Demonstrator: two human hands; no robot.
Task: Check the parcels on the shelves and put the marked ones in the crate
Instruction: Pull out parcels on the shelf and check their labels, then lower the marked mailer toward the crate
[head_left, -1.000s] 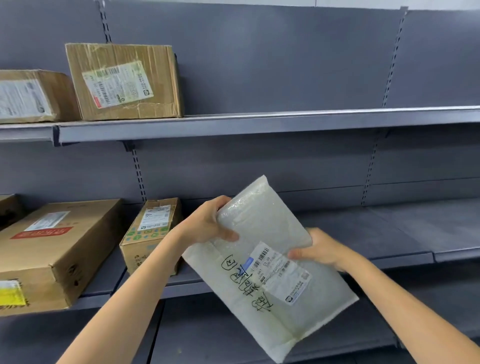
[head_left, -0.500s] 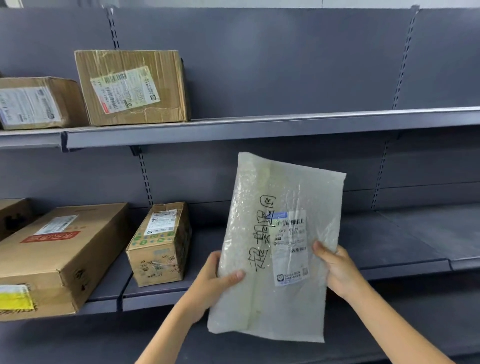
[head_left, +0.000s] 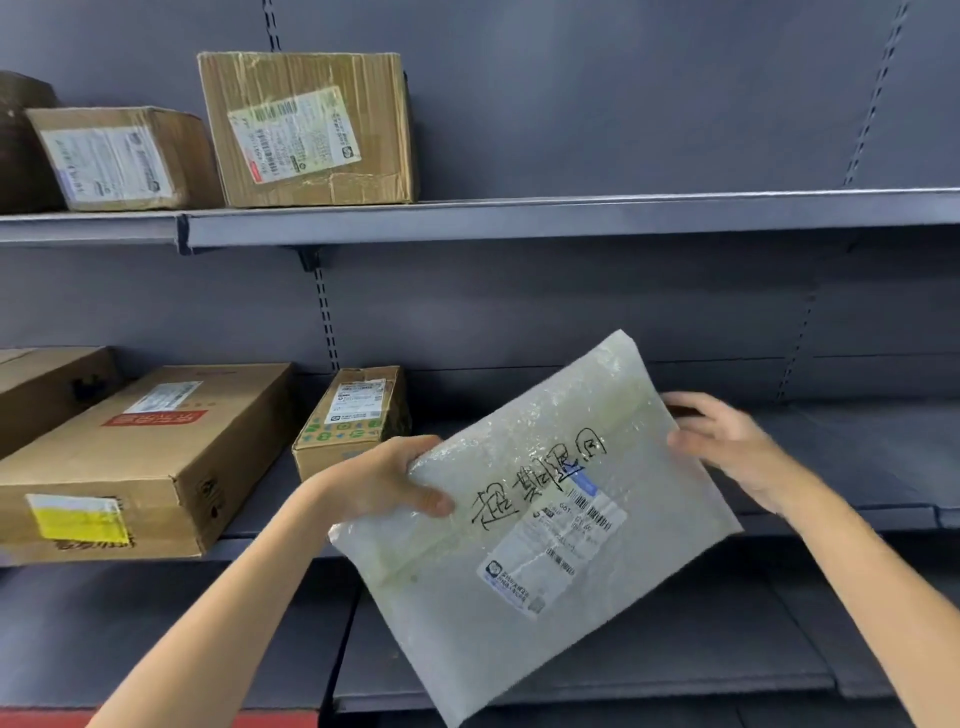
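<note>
I hold a white bubble-wrap mailer (head_left: 519, 597) in front of the middle shelf, tilted with its right end higher. Black handwritten characters and a white shipping label face me. My left hand (head_left: 384, 483) grips its left edge, thumb on the front. My right hand (head_left: 727, 447) is blurred and pinches the upper right edge, with its fingers behind the mailer. No crate is clearly in view.
Two labelled cardboard boxes (head_left: 306, 130) (head_left: 119, 156) stand on the top shelf (head_left: 571, 218). The middle shelf holds a long box (head_left: 145, 457) with red and yellow stickers, a small box (head_left: 353, 415) and another carton (head_left: 47, 384) at far left. A red strip (head_left: 156, 719) shows at the bottom left.
The mailer has turned from upright to a slant with its right end raised. My left hand moved up its left edge and my right hand moved to the upper right edge. The view shifted left.
</note>
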